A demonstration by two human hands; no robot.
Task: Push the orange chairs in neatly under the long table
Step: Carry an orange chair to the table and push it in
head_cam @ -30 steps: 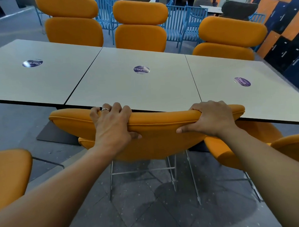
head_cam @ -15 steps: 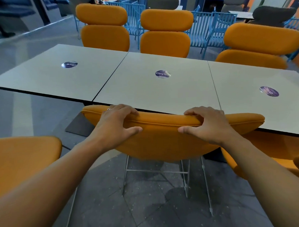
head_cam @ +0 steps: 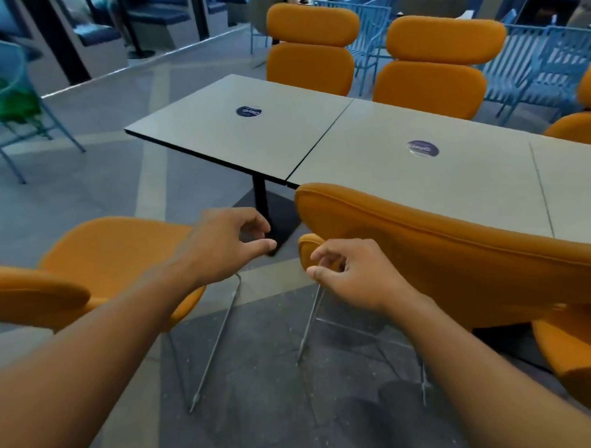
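Six orange chairs show around the long tabletop [head_cam: 361, 143], three on each long side. The tabletop is made of three pale grey panels set edge to edge, the third cut by the frame, and two round dark stickers [head_cam: 248, 111] lie on it, one to a panel. On the near side, the middle chair [head_cam: 458, 250] has its curved backrest overlapping the tabletop's edge in view; whether it touches cannot be told. The left chair [head_cam: 119, 252] stands apart from the table, out beyond its corner and its black pedestal [head_cam: 260, 198]. The right chair [head_cam: 581, 353] shows only in part at the lower corner. Across the table are two far chairs [head_cam: 310, 53] with stacked back cushions close to the far edge, and a third far chair [head_cam: 587, 123] at the right border. Each orange chair is smoothly padded, the near ones on thin silver metal legs. The left hand [head_cam: 227, 247] and right hand [head_cam: 354, 275] hang in the air between the left and middle chairs, fingers loosely curled, holding nothing.
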